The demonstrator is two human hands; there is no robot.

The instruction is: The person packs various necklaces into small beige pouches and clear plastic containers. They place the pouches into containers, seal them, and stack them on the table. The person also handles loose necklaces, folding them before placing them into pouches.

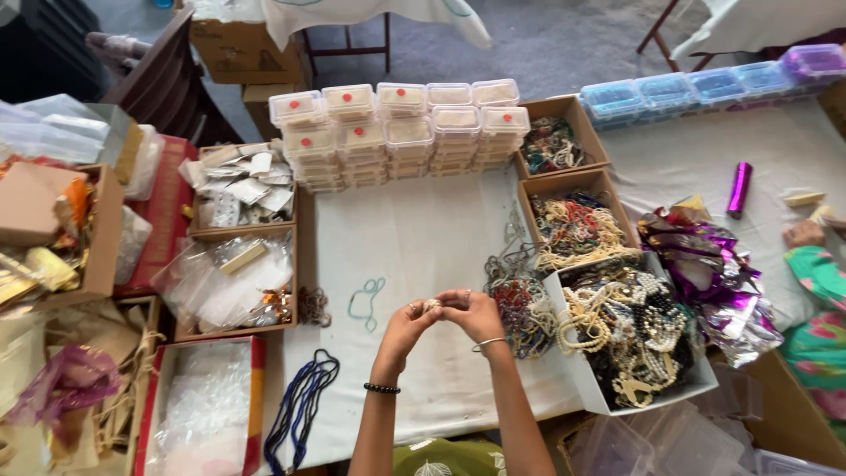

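Our table (414, 238), draped in a plain white cloth, runs off the frame at left and right, so we cannot see its full spread, and the cartons of gift bags and paper at the far left are cut by the edge. At the right edge another person's hand (804, 234) and a green-and-pink floral sleeve (824, 282) show only in part. Crumpled purple foil (705, 264) lies shiny and creased right of centre. Below it a white box (586, 379) overflows with cream, black and gold bead strands, tangled too densely for us to separate one from another. Stacked clear plastic cases (397, 132) with red dots sit at the upper centre, their contents pale and hard to read. A dark blue bead string (304, 405) lies looped at the lower left of the cloth, and a thin teal cord (366, 300) curls in the middle. Just below centre, our left hand (407, 328) and right hand (476, 313) meet, fingertips pinched closed together on a small pale bead piece (432, 304); it sits between thumbs and forefingers, mostly covered, so we cannot tell its shape.
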